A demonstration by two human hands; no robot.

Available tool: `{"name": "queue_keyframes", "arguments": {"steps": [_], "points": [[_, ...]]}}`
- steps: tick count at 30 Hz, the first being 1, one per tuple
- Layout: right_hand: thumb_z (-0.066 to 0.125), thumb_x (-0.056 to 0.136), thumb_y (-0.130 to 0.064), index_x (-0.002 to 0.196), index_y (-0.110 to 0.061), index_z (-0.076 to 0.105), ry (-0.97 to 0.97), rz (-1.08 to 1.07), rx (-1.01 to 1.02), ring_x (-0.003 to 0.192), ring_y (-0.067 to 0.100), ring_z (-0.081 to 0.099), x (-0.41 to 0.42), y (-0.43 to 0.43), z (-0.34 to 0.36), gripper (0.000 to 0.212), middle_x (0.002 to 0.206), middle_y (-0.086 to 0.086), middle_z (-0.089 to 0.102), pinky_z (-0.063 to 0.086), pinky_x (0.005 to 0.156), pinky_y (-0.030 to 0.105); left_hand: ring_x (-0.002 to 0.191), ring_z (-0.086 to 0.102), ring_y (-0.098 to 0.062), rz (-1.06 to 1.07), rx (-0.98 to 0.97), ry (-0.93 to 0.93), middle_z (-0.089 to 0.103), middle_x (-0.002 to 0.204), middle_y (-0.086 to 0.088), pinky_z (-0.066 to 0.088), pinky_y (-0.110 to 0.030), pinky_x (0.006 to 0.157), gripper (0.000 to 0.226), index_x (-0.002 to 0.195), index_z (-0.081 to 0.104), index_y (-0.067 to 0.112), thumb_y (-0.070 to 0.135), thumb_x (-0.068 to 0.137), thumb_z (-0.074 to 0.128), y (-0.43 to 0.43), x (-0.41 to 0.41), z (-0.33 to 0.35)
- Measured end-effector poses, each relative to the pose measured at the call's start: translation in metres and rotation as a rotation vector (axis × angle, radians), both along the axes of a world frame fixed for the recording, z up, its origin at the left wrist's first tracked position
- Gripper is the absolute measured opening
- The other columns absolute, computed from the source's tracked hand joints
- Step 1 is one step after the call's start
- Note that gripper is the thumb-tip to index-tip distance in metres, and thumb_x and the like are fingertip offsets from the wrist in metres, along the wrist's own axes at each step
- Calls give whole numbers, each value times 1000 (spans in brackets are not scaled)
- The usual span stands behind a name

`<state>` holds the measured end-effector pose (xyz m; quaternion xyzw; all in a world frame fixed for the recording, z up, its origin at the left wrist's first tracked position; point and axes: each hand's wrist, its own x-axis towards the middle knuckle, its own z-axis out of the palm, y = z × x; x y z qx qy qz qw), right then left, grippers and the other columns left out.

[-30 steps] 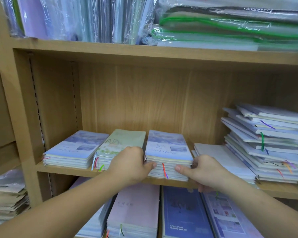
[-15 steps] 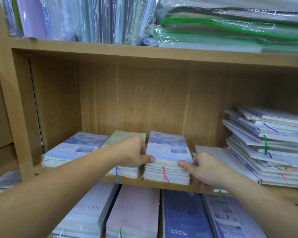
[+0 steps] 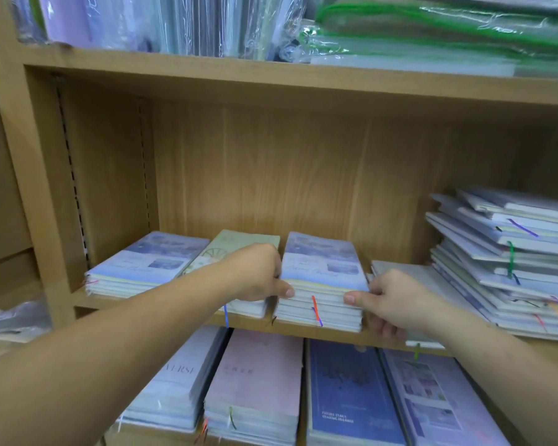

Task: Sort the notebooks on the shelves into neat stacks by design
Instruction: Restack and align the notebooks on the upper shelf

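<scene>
Flanking the blue notebook stack (image 3: pixel 322 268), left hand (image 3: pixel 255 275) and right hand (image 3: pixel 397 300), fingers (image 3: pixel 281 290) clamped on its sides, forearms outstretched.

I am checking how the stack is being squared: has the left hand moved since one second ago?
Yes. The left hand went deeper into the shelf, over the green notebook stack; it now hides part of that cover.

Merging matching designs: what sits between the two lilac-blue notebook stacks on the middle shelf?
A stack of pale green notebooks, partly hidden by the left hand gripping the middle lilac-blue notebook stack; seen in head view.
</scene>
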<state>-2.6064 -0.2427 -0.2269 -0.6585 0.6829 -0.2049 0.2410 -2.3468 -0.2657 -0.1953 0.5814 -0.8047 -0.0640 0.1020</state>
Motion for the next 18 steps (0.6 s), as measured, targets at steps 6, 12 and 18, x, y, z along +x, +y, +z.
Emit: {"name": "queue_keyframes", "arguments": {"steps": [6,12,18], "points": [[56,100,-49,94,0,62,-13,38,33,55,30,70,4,5,2,50,65,14,71,51,48,33,60,57,-25,58,-32,-22,56,64,-13,32,-28,50,50,62,42,18,46,90,73,10,-8,0],[46,102,-55,96,4,63,-30,14,21,63,39,71,2,18,3,62,73,20,74,47,45,26,47,67,-16,88,-43,199,71,58,-4,60,-30,64,34,74,67,12,40,92,70,24,2,-6],[64,93,-55,72,-11,57,157,24,13,41,16,61,9,27,-8,49,51,6,64,38,39,19,60,69,-21,55,-21,204,66,64,-5,57,-31,60,33,78,68,9,39,92,66,39,6,-44]]}}
